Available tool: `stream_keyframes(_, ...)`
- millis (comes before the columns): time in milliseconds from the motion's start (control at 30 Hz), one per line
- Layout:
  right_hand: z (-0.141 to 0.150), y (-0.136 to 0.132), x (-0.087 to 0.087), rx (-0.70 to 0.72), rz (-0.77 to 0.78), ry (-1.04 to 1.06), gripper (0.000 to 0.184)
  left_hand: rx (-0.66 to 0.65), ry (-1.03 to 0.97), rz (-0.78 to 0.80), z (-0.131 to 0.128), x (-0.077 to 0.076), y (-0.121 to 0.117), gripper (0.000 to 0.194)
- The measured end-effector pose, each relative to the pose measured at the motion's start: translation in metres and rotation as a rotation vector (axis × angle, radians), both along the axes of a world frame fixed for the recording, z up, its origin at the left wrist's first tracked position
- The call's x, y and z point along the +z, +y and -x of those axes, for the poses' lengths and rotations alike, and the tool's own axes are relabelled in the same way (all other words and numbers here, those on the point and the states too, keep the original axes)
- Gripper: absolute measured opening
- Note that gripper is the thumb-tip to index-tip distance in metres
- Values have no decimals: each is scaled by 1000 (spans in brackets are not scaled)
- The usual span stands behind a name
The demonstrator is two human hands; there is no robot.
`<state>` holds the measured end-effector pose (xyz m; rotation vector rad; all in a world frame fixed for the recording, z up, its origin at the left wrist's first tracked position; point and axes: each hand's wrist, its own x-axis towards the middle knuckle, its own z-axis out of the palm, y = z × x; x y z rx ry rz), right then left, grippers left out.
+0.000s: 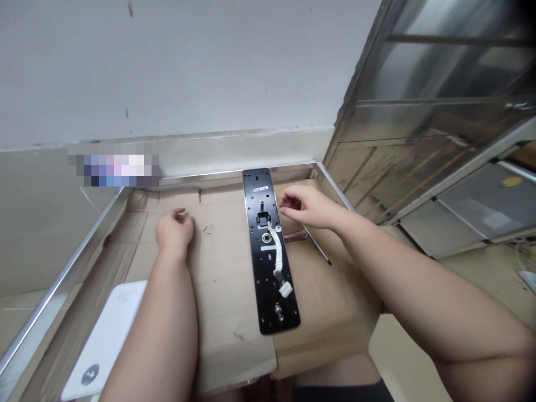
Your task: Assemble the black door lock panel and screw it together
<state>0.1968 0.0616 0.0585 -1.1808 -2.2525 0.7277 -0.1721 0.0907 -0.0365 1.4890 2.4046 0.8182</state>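
Head view, scanned left to right. Along the left runs the bright stainless trim (62, 277) of a counter, its brushed metal edge straight and narrow. Near it lies a smooth white panel (109, 329) with a round metal disc (90, 374) set in one end. Corrugated cardboard (224, 329), creased and scuffed, covers the counter top.

The left hand (175, 234) sits on the cardboard, left of the plate, with its fingers (180, 215) loosely curled and holding nothing.

Centre: a long black lock backplate (263, 268) lies flat on the cardboard, its glossy face pierced by screw holes and square and round openings. A white-wrapped wire lead (276, 251) runs down its face to a small white connector (285, 289), near a threaded metal post (278, 311).

The right hand (305, 206) is just right of the plate's upper half, fingers (287, 201) half-curled and empty; contact with the plate cannot be told. Below it lie a copper-coloured bar (295, 237) and a thin dark rod (320, 249).

Handling note: the lead and connector sit loose and proud of the plate, so fingers working here do best to lift the plate by its edges.

Far right, a reflective metal-framed panel (422, 111) rises beside the counter.
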Motion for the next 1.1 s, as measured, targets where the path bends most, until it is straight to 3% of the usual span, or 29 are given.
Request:
stream_keyframes(100, -9, 11, -7, -202, 6, -183, 15, -26, 71, 40, -3, -2, 2, 34)
stream_keyframes(233, -14, 19, -16, -310, 130, -381, 24, -3, 121, 55, -5, -5, 4, 29)
stream_keyframes(467, -13, 23, -35, -292, 277, -502, 28, 0, 159, 30, -4, -11, 7, 30)
stream_keyframes(600, -7, 22, -38, -294, 320, -556, 32, -13, 174, 34, -6, -10, 7, 30)
stream_keyframes(967, -11, 31, -39, -434, 281, -581, 45, 20, 103, 55, -7, -5, 3, 25)
stream_keyframes(1100, -5, 33, -45, -446, 275, -572, 33, 30, 121, 69, -7, -8, 5, 25)
